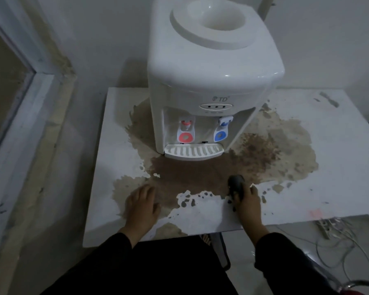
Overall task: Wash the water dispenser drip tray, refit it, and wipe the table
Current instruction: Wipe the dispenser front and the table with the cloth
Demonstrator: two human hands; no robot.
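A white water dispenser (211,71) stands on a white table (339,167), with a red tap and a blue tap on its front. Its white slotted drip tray (193,151) sits fitted at the base. A wide brown stain (200,173) covers the table around and in front of the dispenser. My right hand (248,204) presses a dark grey cloth (235,187) onto the stain's near edge. My left hand (142,206) rests flat on the table, fingers apart, at the stain's left side.
A white door frame (30,92) runs along the left. White cables and a power strip (328,228) lie on the floor at the lower right, beside a red object at the bottom right corner. A wall stands close behind the dispenser.
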